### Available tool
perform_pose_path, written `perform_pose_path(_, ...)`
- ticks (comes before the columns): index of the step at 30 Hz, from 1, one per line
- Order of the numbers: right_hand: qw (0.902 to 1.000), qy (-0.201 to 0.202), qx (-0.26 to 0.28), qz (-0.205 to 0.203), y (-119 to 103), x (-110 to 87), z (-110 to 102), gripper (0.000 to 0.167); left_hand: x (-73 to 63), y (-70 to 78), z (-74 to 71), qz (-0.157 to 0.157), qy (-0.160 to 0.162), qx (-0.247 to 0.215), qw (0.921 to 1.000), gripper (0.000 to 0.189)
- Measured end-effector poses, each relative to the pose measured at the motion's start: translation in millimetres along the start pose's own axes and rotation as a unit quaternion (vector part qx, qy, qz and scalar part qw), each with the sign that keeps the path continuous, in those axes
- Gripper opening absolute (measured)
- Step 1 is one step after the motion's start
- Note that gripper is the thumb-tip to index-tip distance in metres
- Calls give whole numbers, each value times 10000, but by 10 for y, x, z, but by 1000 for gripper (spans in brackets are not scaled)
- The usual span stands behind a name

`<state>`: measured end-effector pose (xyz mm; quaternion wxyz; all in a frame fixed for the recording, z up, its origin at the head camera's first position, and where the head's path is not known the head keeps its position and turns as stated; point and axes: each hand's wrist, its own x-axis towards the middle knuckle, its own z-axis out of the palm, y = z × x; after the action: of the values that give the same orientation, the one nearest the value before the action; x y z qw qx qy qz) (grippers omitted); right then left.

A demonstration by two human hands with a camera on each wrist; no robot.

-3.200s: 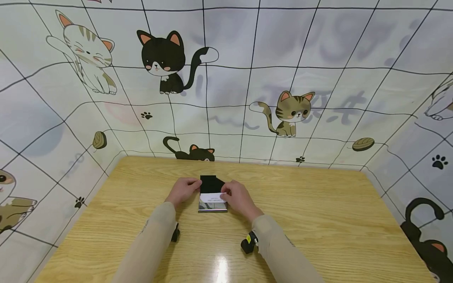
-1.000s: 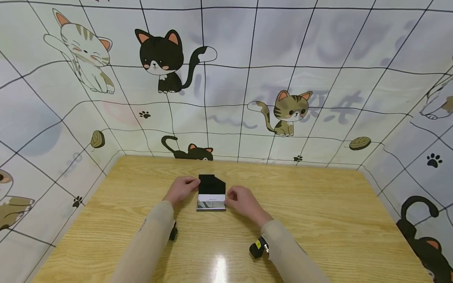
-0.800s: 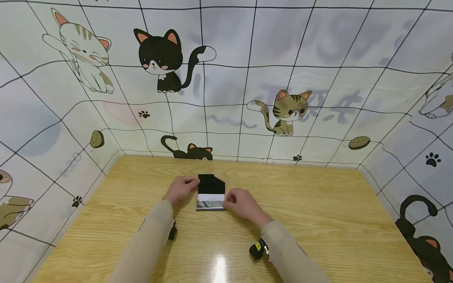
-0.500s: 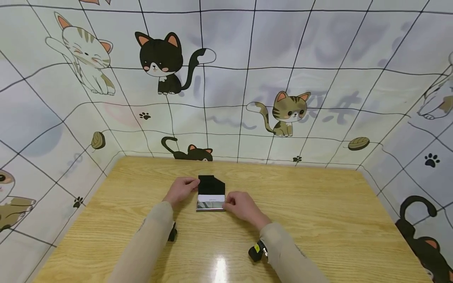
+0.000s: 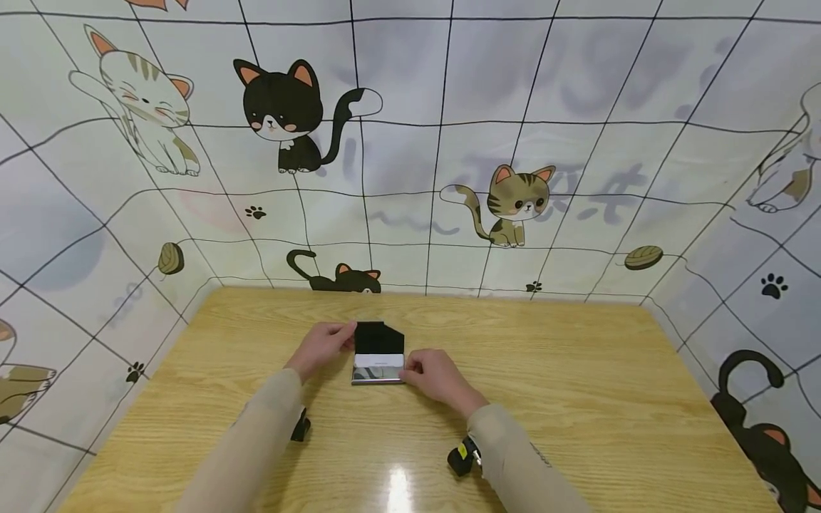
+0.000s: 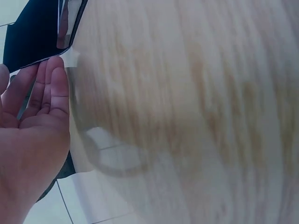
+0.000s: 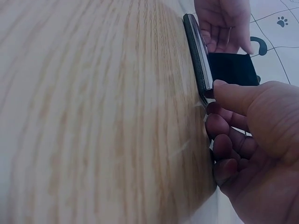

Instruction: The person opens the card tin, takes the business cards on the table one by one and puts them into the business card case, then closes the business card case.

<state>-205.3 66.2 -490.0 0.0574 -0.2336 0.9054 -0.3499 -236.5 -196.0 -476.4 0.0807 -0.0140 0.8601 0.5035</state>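
Note:
A card case (image 5: 378,373) lies near the table's middle, its silver front toward me and its black flap (image 5: 378,338) folded open away from me. Between flap and metal shows a white strip of business card (image 5: 378,360). My left hand (image 5: 318,349) pinches the flap's far left corner, thumb at the edge and fingers behind it, as the left wrist view shows with the flap (image 6: 35,35). At the near right corner my right hand (image 5: 436,374) grips the case (image 7: 201,56), thumb on the metal and index finger low at its side; the other fingers curl against the tabletop.
The pale wooden table (image 5: 577,399) carries a light reflection near its front. A cat-printed cloth (image 5: 410,142) rises behind it and along both sides. A black wrist camera (image 5: 460,459) hangs under the right sleeve, another (image 5: 300,426) under the left.
The business card stuck out further earlier, with my right hand on it; now it sits deeper in the case. My right hand has shifted down to the near corner, my left to the flap's far corner.

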Motion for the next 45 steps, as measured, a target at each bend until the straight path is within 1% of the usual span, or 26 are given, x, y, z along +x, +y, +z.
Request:
perform_pose_path(6,10000,-15,45,14,-9,-2,-2,25,-54,-9,-71,111,-222,132,9996,48)
perform_pose_path(11,10000,-36,20,-7,-11,1,1,25,-114,-7,-133,211,-447,235,9985,45)
perform_pose_path(14,10000,-47,10,-25,-9,3,2,26,-169,-1,-159,203,-540,273,9980,43)
perform_pose_path(21,9999,-123,47,-58,-33,-4,-13,24,-284,-11,-218,423,-772,553,9946,44)
perform_pose_path(25,9998,-154,46,-75,-34,-6,-17,23,-324,-24,-231,492,-879,644,9928,40)
perform_pose_path(27,9998,-163,27,-69,-37,-8,-19,22,-337,-42,-229,650,-930,685,9912,37)
perform_pose_path(30,9999,-165,16,-45,-44,-8,-23,20,-360,-73,-214,1031,-981,754,9869,33)
perform_pose_path(32,9999,-161,2,-40,-47,-10,-29,19,-375,-86,-200,1215,-1002,754,9846,31)
perform_pose_path(36,9999,-134,-16,-80,-43,-14,-29,19,-410,-111,-169,1426,-963,889,9811,31)
perform_pose_path(39,9997,-72,-49,-210,-38,-18,-28,20,-433,-116,-150,1463,-885,1128,9788,33)
perform_pose_path(43,9996,-57,-109,-254,-37,-17,-26,21,-461,-119,-139,1659,-839,1527,9706,34)
perform_pose_path(45,9997,-101,-122,-190,-38,-13,-24,21,-473,-122,-137,1843,-841,1678,9648,33)
